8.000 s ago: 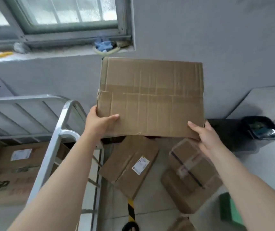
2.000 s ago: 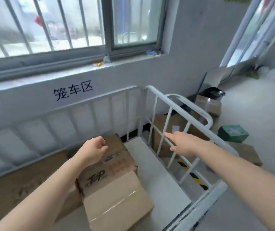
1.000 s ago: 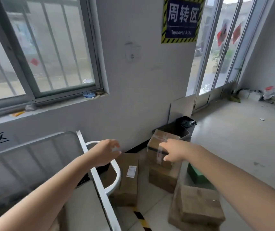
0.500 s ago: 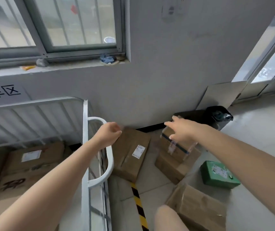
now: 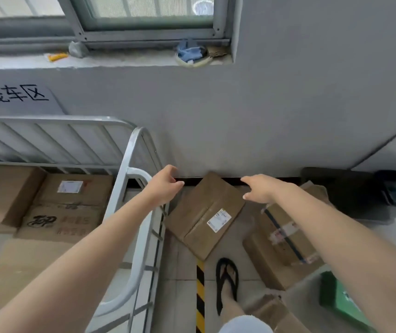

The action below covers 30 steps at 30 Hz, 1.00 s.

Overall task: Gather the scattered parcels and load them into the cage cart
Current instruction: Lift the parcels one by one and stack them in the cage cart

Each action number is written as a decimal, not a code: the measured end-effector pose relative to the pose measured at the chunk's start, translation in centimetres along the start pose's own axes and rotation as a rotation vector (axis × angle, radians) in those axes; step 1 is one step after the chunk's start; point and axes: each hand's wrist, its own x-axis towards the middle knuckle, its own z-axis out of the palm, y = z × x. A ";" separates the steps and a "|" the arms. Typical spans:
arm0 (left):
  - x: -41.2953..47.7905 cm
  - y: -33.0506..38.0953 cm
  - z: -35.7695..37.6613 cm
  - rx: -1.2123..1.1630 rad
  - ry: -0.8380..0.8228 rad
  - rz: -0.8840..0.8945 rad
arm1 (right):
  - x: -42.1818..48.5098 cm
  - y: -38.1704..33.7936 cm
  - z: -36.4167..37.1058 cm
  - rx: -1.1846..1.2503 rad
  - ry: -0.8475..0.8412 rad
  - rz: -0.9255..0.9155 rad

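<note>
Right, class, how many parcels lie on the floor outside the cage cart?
5: flat labelled box by the wall, taped box stacked on a bigger box, green box at right, brown box at bottom edge. The right arm may hide more.

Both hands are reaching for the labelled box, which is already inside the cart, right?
No. The head view shows the labelled box on the floor outside the cart, by the wall. The left hand and right hand do reach for it.
</note>
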 end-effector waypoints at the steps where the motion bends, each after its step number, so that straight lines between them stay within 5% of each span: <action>1: 1.9 -0.1 0.8 0.005 0.001 -0.071 | 1.9 0.9 -0.2 0.023 -0.016 -0.012; 8: 12.8 -7.2 12.5 -0.145 -0.088 -0.528 | 18.3 6.5 3.3 0.060 -0.148 0.005; 16: 21.9 -26.2 31.0 -0.617 0.172 -1.141 | 41.3 9.7 19.0 0.268 -0.201 -0.028; 19: 24.9 -31.6 35.4 -0.660 0.284 -1.169 | 49.4 10.7 24.2 0.303 -0.047 0.027; 23: 26.5 -37.3 39.7 -0.750 0.205 -1.099 | 55.9 12.0 29.8 0.474 0.105 0.271; 30: 25.5 -38.0 38.8 -1.101 0.200 -1.028 | 54.7 12.7 29.2 0.618 0.165 0.395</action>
